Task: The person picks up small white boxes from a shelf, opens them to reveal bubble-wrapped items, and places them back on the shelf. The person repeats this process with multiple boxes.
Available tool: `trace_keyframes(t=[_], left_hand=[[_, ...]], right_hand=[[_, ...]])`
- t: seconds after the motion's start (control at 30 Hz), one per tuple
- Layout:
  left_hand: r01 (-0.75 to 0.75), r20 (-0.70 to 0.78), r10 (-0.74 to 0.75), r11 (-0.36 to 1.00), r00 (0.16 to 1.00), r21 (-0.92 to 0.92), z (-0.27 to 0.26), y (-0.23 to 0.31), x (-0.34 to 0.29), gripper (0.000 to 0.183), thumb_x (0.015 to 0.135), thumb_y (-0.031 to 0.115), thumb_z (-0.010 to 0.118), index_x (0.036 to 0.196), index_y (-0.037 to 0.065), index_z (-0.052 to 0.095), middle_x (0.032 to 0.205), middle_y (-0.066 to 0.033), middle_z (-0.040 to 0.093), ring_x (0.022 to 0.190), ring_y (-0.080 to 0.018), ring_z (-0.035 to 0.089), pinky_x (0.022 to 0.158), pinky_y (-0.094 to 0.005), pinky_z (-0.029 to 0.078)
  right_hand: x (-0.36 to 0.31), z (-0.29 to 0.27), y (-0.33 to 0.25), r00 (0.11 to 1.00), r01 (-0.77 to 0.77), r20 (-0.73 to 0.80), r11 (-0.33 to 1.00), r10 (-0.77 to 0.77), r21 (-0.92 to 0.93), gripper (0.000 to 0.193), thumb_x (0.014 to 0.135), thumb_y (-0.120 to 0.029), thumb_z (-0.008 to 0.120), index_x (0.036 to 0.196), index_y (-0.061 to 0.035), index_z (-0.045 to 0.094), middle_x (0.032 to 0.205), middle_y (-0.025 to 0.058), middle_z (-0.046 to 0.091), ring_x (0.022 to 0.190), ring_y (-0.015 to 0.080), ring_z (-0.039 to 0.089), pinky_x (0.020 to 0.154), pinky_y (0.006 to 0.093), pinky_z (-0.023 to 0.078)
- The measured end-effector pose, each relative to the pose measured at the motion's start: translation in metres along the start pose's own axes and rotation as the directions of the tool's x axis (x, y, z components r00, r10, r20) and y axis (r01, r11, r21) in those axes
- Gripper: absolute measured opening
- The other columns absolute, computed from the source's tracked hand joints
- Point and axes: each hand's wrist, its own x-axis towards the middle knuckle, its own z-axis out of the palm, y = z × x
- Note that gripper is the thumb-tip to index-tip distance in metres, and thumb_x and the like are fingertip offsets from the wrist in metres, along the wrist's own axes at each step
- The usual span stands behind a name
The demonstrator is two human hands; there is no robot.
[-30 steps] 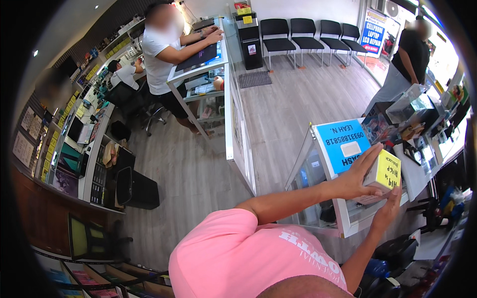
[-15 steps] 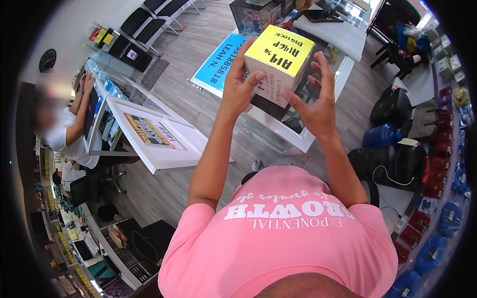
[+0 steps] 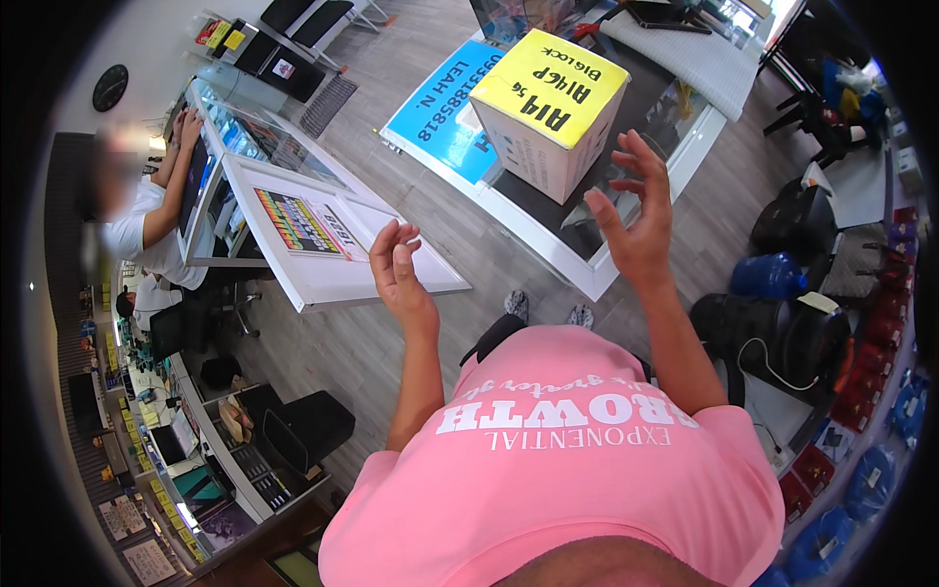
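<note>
A white cardboard box (image 3: 543,152) with a yellow label (image 3: 548,83) on its top stands upright on the glass-topped counter (image 3: 593,278). Just right of the box, my right hand (image 3: 641,215) hovers with fingers apart and nothing in it; a small gap seems to separate them. My left hand (image 3: 403,279) is in the air to the lower left of the box, well away from it. Its fingers are loosely bent and spread, holding nothing. A blue printed sign (image 3: 430,117) lies on the counter, left of the box and partly covered by it.
A grey patterned mat (image 3: 675,68) lies on the counter's far right. To the left, a person in white (image 3: 161,215) leans on a white-framed display case (image 3: 337,205). Black chairs (image 3: 303,426) stand lower left; black bags and a blue container (image 3: 768,277) are on the right.
Both hands have come off the box, which now stands lower on the counter by itself. My left hand has drawn back down and left; my right hand stays close to the box.
</note>
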Motion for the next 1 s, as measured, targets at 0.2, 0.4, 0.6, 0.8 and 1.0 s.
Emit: trace_keyframes(t=[0.2,0.4,0.6,0.8,1.0], left_hand=[[0.137,0.308,-0.13,0.991,0.943,-0.001,-0.014,-0.011,-0.021,0.03,0.109,0.026,0.056,0.123,0.001,0.066,0.111,-0.0096,0.07,0.108,-0.0189,0.064,0.1,-0.0359,0.049],[0.098,0.838,-0.162,0.987,0.521,0.13,-0.02,-0.03,-0.004,0.026,0.104,0.023,0.064,0.12,0.003,0.07,0.111,-0.008,0.071,0.108,-0.0191,0.064,0.102,-0.0359,0.047],[0.127,0.962,-0.238,0.967,0.132,0.222,-0.054,-0.051,0.003,0.027,0.103,0.022,0.067,0.123,0.004,0.072,0.115,-0.0085,0.072,0.111,-0.0202,0.064,0.101,-0.0352,0.048],[0.188,0.975,-0.162,0.964,-0.155,0.19,-0.08,-0.065,-0.033,0.027,0.105,0.023,0.065,0.124,0.005,0.071,0.115,-0.0094,0.071,0.111,-0.0204,0.066,0.099,-0.0352,0.05],[0.135,0.893,-0.097,0.976,-0.439,0.172,-0.106,-0.066,-0.071,0.028,0.107,0.025,0.063,0.124,0.003,0.07,0.122,-0.0097,0.071,0.114,-0.0188,0.066,0.102,-0.0337,0.049]], right_hand=[[0.0,0.007,0.0,0.99,-0.051,-0.127,0.994,0.064,0.101,0.053,0.101,-0.027,0.072,0.145,-0.0026,0.056,0.14,0.0151,0.059,0.12,0.0221,0.062,0.094,0.0339,0.054],[-0.024,0.002,-0.013,0.881,-0.172,-0.401,0.96,0.251,0.222,0.035,0.108,-0.022,0.061,0.135,-0.0009,0.065,0.121,0.0089,0.069,0.103,0.0134,0.063,0.093,0.0275,0.051],[-0.135,0.03,-0.069,0.634,-0.358,-0.639,0.898,0.436,0.257,0.032,0.108,-0.022,0.061,0.131,-0.0015,0.069,0.106,0.0053,0.073,0.093,0.0099,0.063,0.089,0.0262,0.051],[-0.268,0.086,-0.136,0.407,-0.523,-0.757,0.81,0.512,0.266,0.031,0.107,-0.025,0.063,0.125,-0.0006,0.072,0.105,0.0063,0.074,0.096,0.0109,0.066,0.09,0.0274,0.053],[-0.354,0.163,-0.204,0.298,-0.619,-0.803,0.745,0.516,0.248,0.034,0.102,-0.03,0.069,0.116,0.0002,0.074,0.104,0.0116,0.077,0.096,0.0179,0.073,0.089,0.033,0.056]])
